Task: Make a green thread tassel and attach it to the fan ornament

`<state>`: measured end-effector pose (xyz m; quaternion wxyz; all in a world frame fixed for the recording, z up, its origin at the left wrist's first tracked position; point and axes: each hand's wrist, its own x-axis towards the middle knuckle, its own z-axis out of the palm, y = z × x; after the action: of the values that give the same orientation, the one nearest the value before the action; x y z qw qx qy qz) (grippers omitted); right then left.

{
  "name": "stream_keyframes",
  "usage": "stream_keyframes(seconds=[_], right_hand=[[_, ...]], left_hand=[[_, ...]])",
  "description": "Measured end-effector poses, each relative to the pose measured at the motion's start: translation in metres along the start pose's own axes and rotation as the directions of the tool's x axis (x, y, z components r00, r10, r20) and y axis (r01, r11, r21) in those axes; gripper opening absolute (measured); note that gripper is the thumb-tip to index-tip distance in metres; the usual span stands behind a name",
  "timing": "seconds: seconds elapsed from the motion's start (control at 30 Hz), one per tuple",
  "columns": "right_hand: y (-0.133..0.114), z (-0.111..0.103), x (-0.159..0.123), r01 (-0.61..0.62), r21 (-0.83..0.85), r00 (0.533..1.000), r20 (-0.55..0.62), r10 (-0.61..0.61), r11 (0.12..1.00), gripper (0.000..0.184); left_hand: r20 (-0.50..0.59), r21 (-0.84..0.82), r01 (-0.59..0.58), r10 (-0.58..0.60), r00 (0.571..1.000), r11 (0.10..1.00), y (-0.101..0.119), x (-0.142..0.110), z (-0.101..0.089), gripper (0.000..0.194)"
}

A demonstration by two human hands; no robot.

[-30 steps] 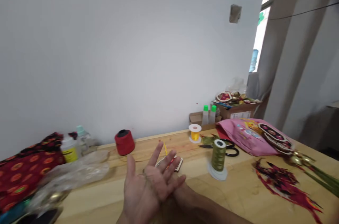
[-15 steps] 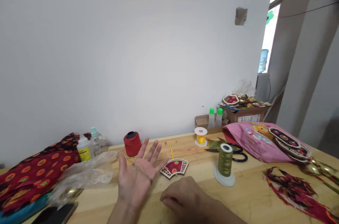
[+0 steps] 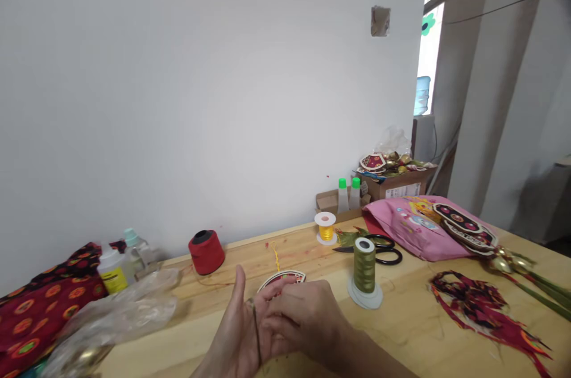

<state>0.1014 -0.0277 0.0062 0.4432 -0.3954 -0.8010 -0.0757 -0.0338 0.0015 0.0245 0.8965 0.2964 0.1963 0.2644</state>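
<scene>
My left hand (image 3: 243, 330) is palm up with its thumb raised and its fingers stretched out. A strand of olive-green thread (image 3: 256, 333) runs across its palm. Over the left fingers lies my right hand (image 3: 307, 312), its fingers curled and pinched together. It seems to hold the thread, though the held part is hidden. Behind both hands, a fan-shaped ornament (image 3: 285, 275) with a red patterned middle and pale rim is partly covered. A yellow cord (image 3: 276, 258) stretches up from it. Right of my hands stands a spool of olive-green thread (image 3: 364, 268).
A red thread cone (image 3: 206, 252) is at the back left, near a plastic bag (image 3: 134, 312) and patterned cloth (image 3: 40, 312). Black scissors (image 3: 388, 253) lie behind the green spool, beside a yellow spool (image 3: 326, 230). Farther right are a pink bag (image 3: 405, 226) and fabric strips (image 3: 477, 306).
My right hand has moved up and left, onto the left fingers. The left hand has turned and sunk lower, and the ornament is now partly covered. The view has swung right.
</scene>
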Motion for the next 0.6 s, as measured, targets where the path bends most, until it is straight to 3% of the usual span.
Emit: stream_keyframes(seconds=[0.17, 0.27, 0.4, 0.5, 0.6], right_hand=[[-0.002, -0.003, 0.003, -0.091, -0.033, 0.985, 0.145, 0.095, 0.995, 0.024], [-0.004, -0.009, 0.008, -0.23, -0.03, 0.949, 0.216, 0.231, 0.973, 0.022], [-0.003, -0.009, 0.01, -0.431, 0.15, 0.882, 0.277, 0.381, 0.89, 0.011], [0.001, -0.001, 0.007, -0.62, 0.399, 0.784, 0.356, 0.508, 0.676, 0.012], [0.003, 0.007, 0.004, -0.696, 0.586, 0.709, 0.47, 0.525, 0.415, 0.014]], left_hand=[[-0.129, 0.071, 0.1, -0.09, 0.988, 0.992, -0.012, 0.0, 0.011, 0.064], [-0.057, 0.072, 0.169, -0.165, 0.985, 0.983, -0.017, 0.0, 0.021, 0.067], [0.016, 0.143, 0.205, -0.21, 0.978, 0.968, -0.017, -0.002, 0.021, 0.077], [0.059, 0.204, 0.257, -0.273, 0.96, 0.945, -0.015, -0.005, 0.015, 0.087], [0.139, 0.221, 0.294, -0.328, 0.934, 0.93, -0.013, -0.009, 0.011, 0.096]])
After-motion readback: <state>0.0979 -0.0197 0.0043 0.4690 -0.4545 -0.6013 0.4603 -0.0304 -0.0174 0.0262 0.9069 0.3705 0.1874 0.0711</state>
